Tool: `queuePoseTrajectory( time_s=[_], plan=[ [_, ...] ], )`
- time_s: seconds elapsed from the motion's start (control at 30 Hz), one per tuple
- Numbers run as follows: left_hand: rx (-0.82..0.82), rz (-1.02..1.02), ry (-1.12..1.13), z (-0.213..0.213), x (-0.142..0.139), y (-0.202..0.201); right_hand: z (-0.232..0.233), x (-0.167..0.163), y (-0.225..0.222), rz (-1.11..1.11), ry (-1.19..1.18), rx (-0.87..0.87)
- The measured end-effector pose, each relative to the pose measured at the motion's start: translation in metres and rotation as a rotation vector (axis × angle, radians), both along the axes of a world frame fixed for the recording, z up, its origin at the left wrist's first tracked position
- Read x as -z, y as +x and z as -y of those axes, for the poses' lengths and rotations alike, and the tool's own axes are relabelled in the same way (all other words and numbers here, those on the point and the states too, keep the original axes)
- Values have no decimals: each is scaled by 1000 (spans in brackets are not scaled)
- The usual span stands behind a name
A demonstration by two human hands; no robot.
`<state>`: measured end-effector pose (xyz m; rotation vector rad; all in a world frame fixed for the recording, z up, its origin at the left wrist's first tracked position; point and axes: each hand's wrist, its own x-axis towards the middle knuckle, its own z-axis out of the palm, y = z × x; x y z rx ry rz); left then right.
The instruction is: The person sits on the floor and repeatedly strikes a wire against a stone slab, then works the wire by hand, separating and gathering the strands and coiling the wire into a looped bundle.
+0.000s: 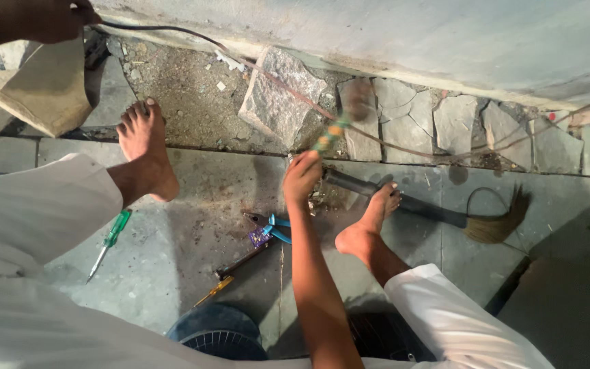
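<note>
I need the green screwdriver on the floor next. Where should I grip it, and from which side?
Grip the green screwdriver by its translucent green handle, the upper end near the left foot. It lies flat and diagonal, with the metal tip pointing down-left. Come from above, fingers across the handle. The floor beside it looks bare, and the left hand holds a cable.

Right hand (pixel 302 176) is gripping a green-handled tool (pixel 330 134), blurred, against the cable (pixel 288 89) at the broken stone edge (pixel 278 96). Left hand (pixel 52 17) is holding the cable's upper end. Pliers (pixel 268 229) and green screwdriver (pixel 108 242) are lying on the floor (pixel 206 184).
</note>
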<state>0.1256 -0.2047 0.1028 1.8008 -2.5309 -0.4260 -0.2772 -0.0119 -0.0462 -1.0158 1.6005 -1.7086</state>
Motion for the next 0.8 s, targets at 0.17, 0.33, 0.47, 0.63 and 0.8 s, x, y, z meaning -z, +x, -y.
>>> queuePoseTrajectory(
  time_s=[0.17,0.33,0.47,0.63,0.8],
  plan=[
    [212,77,-138,6,7,7,-10,30,-12,204,601,-138],
    [244,202,-222,8,10,18,0,10,-21,251,569,-107],
    [167,92,-125,3,7,12,8,-36,-27,240,343,-147],
    [170,44,-60,-3,7,2,16,-104,-44,231,37,-117],
    [148,18,-41,-7,10,0,20,-111,-37,204,-267,-122]
  ],
)
